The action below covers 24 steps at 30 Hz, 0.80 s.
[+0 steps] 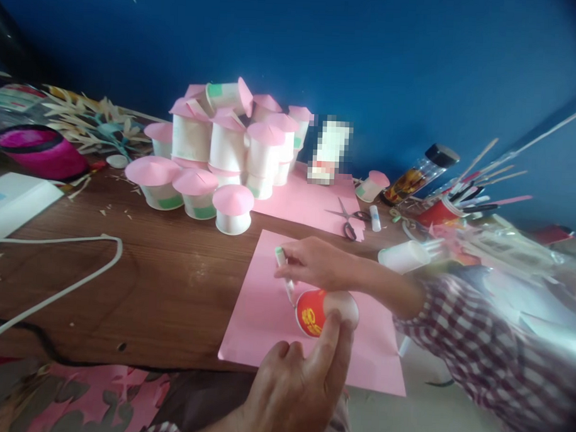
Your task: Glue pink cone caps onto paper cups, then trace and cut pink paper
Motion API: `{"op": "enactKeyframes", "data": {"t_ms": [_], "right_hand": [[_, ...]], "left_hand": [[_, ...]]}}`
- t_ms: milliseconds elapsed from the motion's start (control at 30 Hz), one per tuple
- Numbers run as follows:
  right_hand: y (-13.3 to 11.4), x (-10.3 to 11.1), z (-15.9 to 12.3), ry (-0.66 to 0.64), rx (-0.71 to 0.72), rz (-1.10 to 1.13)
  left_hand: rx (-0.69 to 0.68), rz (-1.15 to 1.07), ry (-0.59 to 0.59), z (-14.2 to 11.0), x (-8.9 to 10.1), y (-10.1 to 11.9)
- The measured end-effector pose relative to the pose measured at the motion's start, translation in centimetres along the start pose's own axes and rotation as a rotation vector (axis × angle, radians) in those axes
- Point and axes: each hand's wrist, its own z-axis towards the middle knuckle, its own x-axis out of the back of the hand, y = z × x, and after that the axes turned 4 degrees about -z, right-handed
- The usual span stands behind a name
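A red paper cup point(310, 312) with yellow lettering stands upside down on a pink paper sheet point(259, 303). My left hand point(294, 380) comes up from below, its extended fingers pressing on the cup's white base. The thumb is partly hidden. In my right hand point(317, 262) is a white marker point(289, 286) with a green end, gripped between thumb and fingers. Its tip points down at the paper beside the cup's rim; whether it touches is too small to tell.
Behind stand several white paper cups with pink cone tops point(232, 200), some stacked. Scissors point(347, 218) and a glue stick point(375, 218) lie at the back right, near a capped bottle point(414, 179) and a red cup of pens point(440, 212). A white cable point(78, 284) crosses the table's left.
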Motion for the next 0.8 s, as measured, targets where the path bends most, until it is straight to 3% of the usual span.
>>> {"op": "enactKeyframes", "data": {"t_ms": [333,800], "right_hand": [[1.9,0.0,-1.1,0.088,0.038,0.037],[5.2,-1.3,-3.2,0.208,0.053,0.368]], "left_hand": [[0.005,-0.005,-0.015,0.0,0.0,0.1],[0.014,0.012,0.001,0.1,-0.3,0.0]]}}
